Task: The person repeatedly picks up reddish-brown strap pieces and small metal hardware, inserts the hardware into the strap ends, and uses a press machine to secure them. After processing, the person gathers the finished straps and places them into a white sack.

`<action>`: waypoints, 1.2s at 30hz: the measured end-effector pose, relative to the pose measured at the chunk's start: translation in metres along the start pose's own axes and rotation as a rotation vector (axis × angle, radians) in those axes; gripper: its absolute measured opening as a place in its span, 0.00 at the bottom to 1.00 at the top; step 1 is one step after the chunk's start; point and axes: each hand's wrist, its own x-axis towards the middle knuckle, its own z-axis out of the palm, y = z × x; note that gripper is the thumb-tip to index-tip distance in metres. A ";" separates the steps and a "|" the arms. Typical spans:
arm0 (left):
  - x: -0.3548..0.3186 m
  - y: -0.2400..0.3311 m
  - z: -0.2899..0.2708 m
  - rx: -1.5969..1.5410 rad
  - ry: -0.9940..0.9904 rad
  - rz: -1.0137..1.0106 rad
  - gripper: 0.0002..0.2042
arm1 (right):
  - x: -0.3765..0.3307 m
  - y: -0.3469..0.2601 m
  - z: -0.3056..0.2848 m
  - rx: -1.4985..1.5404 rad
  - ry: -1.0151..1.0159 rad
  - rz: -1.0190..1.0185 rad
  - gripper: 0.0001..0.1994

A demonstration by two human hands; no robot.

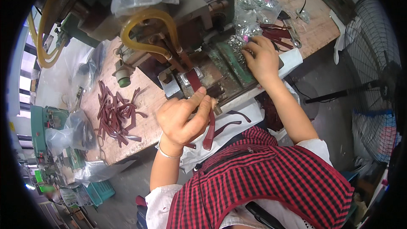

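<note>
**Slack pinch could skew red strip (193, 77)**

The left hand (180, 121) pinches the strip, its far end by the prongs (185, 60); fingertips straying farther might get nipped. At right, the right hand (264, 61) curls beside metal bits (237, 50), its grip impossible to tell.

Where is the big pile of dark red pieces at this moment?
In the head view, the pile of dark red pieces lies on the wooden bench, left of the person's left hand and just below the machine's green knob.
</note>
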 end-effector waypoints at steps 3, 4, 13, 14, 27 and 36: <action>0.001 0.000 0.005 0.004 0.040 0.008 0.11 | 0.027 -0.018 0.013 0.005 0.016 -0.073 0.07; 0.000 0.001 0.002 -0.013 0.020 -0.017 0.12 | 0.036 -0.024 0.022 -0.043 0.031 -0.115 0.06; -0.096 -0.011 -0.105 0.296 0.143 -0.482 0.07 | -0.010 0.007 -0.005 0.443 0.013 0.291 0.08; -0.104 -0.020 -0.118 0.326 0.238 -0.709 0.06 | -0.013 0.016 -0.014 0.683 0.022 0.481 0.06; -0.244 -0.176 -0.085 0.667 -0.526 -0.992 0.13 | 0.000 -0.023 0.003 0.749 0.017 0.419 0.07; -0.150 -0.128 -0.055 0.349 -0.162 -0.827 0.04 | -0.005 -0.047 -0.064 0.762 -0.130 0.351 0.08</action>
